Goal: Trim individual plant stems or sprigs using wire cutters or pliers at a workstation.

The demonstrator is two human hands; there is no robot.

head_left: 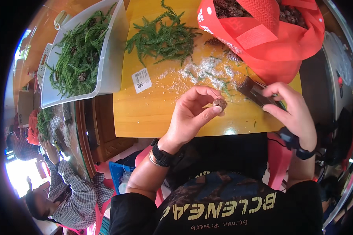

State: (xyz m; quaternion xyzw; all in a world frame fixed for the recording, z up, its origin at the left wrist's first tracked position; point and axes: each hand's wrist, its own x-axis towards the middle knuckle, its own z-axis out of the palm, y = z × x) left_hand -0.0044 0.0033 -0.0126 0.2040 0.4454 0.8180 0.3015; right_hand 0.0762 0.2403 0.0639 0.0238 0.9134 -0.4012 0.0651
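Above the front of the yellow table, my left hand (196,111) pinches a small brown pine cone (219,103) between thumb and fingertips. A thin wire-like strand seems to stick out from the cone. My right hand (288,107) is at the table's right side, thumb and fingers apart, over a dark brown oblong object (256,92). Whether the fingertips touch that object is hard to tell, and its kind is unclear. White flakes (210,70) like fake snow lie scattered beyond my left hand. Some larger pine cones (233,56) rest beside a red bag.
The red bag (270,55) full of pine cones stands at the far right. Green artificial pine sprigs (162,37) lie at the back, near a white printed label (142,80). A clear plastic bin (110,58) holds more sprigs. At left, another person (76,196) works at a separate table.
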